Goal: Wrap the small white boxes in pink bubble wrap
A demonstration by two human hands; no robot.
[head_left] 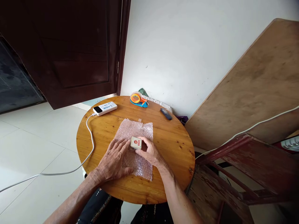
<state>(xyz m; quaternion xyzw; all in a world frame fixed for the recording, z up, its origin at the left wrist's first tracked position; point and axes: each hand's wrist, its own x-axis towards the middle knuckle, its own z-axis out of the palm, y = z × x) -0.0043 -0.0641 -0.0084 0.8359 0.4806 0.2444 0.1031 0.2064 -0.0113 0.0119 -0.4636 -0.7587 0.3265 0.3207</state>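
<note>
A sheet of clear bubble wrap [134, 127] lies flat on the round wooden table [171, 174]. On its middle sits a small cream-coloured box [136, 142] with a red round mark and red lettering on top. My right hand [150, 153] grips the box from its right side, thumb at the near edge and fingers at the far edge. My left hand [114, 161] lies flat with fingers stretched out over the left part of the wrap, its fingertips close to the box's left side. Whether those fingertips touch the box I cannot tell.
An orange and blue tape dispenser [139, 99] stands at the table's back edge. Right of it lies a dark, blurred-out object [166, 114]. A white power bank [105, 108] sits at the back left, its cable [92, 140] running off the left edge. A wooden chair [233, 168] is at the right.
</note>
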